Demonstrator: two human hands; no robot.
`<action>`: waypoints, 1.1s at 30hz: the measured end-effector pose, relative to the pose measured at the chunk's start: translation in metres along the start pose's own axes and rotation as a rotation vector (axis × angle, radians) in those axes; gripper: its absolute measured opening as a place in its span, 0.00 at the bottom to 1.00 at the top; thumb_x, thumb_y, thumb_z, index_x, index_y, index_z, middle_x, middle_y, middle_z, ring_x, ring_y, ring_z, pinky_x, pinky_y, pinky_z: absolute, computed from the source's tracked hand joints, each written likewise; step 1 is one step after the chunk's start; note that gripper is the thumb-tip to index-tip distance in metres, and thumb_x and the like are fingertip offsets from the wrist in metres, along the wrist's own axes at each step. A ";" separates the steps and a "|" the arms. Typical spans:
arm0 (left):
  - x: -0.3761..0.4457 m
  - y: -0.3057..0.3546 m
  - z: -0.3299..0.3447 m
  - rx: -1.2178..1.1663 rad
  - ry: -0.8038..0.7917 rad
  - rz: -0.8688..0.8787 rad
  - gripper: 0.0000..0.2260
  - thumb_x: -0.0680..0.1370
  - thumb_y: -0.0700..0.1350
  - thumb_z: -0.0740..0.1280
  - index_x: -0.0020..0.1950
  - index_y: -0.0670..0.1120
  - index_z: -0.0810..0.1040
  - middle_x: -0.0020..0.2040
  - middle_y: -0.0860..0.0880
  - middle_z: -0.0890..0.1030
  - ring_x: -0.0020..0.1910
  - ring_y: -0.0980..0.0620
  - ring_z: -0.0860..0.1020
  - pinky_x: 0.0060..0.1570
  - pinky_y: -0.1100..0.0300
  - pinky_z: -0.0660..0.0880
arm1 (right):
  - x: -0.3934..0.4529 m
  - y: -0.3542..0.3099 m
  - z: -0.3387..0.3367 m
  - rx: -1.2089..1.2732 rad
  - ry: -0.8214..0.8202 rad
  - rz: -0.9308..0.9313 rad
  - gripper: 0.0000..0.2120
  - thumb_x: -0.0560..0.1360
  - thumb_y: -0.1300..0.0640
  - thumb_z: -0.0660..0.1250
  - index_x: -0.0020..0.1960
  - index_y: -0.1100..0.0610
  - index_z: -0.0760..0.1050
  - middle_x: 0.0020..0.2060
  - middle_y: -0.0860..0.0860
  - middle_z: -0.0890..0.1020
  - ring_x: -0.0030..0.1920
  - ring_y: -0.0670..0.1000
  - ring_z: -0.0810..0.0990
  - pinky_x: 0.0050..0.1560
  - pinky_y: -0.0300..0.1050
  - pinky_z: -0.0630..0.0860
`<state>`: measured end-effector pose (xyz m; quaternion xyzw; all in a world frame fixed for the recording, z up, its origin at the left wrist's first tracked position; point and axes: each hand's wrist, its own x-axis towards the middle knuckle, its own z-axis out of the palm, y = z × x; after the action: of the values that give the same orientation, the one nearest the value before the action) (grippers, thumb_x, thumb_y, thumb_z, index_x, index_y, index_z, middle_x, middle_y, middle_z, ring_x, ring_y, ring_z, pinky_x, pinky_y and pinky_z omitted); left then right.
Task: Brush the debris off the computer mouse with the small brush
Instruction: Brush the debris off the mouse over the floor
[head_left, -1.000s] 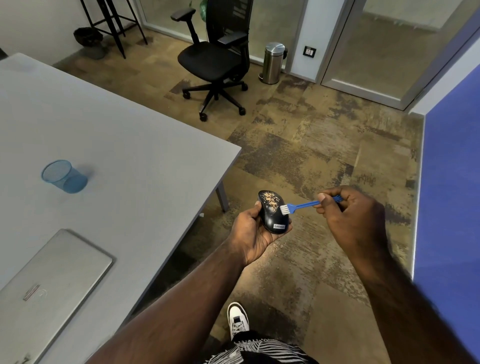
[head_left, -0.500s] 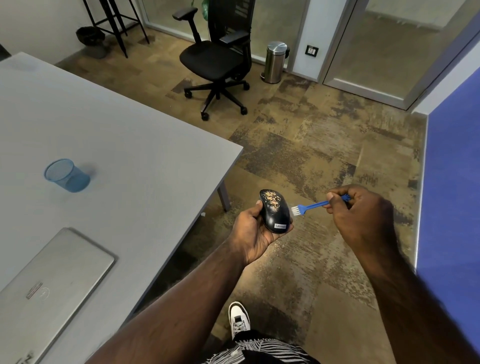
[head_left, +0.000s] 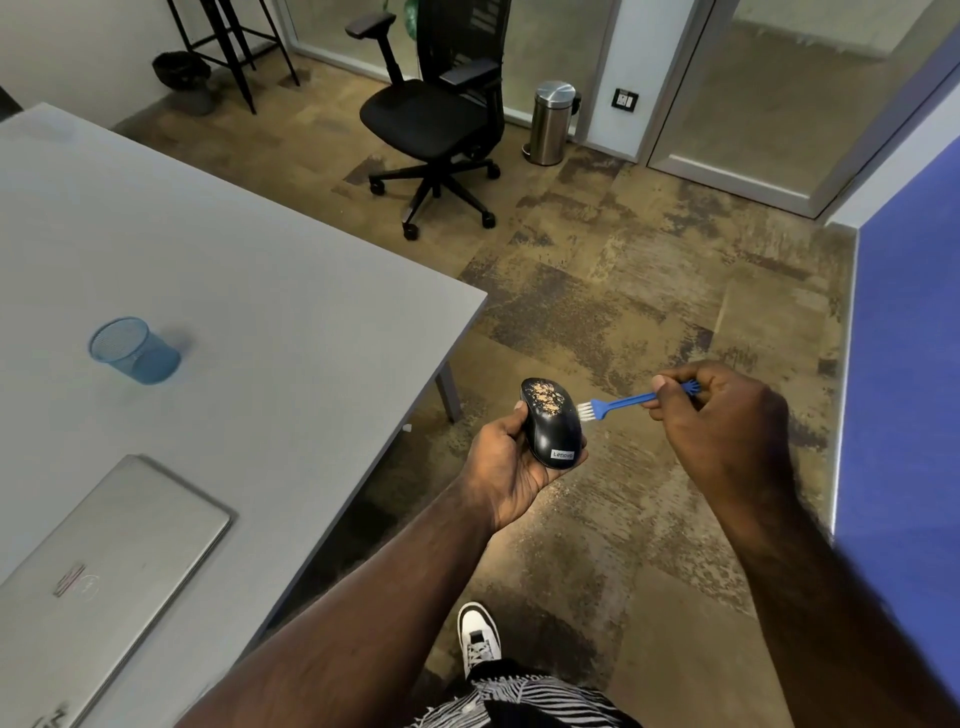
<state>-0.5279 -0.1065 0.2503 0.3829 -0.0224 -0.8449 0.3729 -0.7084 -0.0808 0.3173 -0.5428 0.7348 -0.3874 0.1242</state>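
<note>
The mouse (head_left: 551, 423) is glossy black with tan specks on top and a grey label. Just right of it, the brush (head_left: 621, 402) is blue with white bristles. Left of the mouse stands a grey table (head_left: 249, 291) bearing a blue mesh cup (head_left: 132, 351) and silver laptop (head_left: 98, 566). The carpet (head_left: 623, 291) is mottled brown; below, the shoe (head_left: 478, 636) is white.

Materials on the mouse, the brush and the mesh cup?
Computer mouse: likely glossy black plastic; it shows soft highlights under tan debris. Small brush: blue handle looks moulded plastic, with white, probably synthetic bristles. Blue mesh cup: fine see-through grid, probably painted wire mesh.
</note>
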 end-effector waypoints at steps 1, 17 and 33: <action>0.000 0.000 0.000 0.007 0.000 0.003 0.20 0.84 0.50 0.52 0.60 0.36 0.73 0.59 0.32 0.75 0.51 0.37 0.77 0.58 0.44 0.73 | -0.001 -0.002 0.001 0.050 -0.024 -0.002 0.02 0.76 0.54 0.70 0.47 0.49 0.82 0.31 0.39 0.81 0.30 0.39 0.82 0.26 0.29 0.74; 0.000 0.003 -0.002 -0.038 -0.008 -0.024 0.20 0.83 0.50 0.52 0.60 0.36 0.73 0.57 0.33 0.77 0.51 0.37 0.78 0.55 0.44 0.76 | 0.012 0.010 0.012 0.000 -0.082 0.051 0.02 0.76 0.55 0.71 0.46 0.51 0.83 0.33 0.45 0.83 0.33 0.45 0.84 0.32 0.39 0.79; 0.001 0.001 0.001 -0.004 -0.003 -0.018 0.21 0.83 0.51 0.53 0.66 0.35 0.71 0.57 0.34 0.77 0.50 0.37 0.78 0.58 0.43 0.73 | 0.011 -0.003 0.004 0.169 -0.086 0.051 0.03 0.76 0.56 0.71 0.46 0.48 0.80 0.32 0.42 0.84 0.33 0.40 0.85 0.36 0.41 0.83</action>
<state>-0.5284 -0.1081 0.2508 0.3811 -0.0175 -0.8489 0.3659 -0.7085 -0.0930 0.3192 -0.5275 0.7071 -0.4210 0.2107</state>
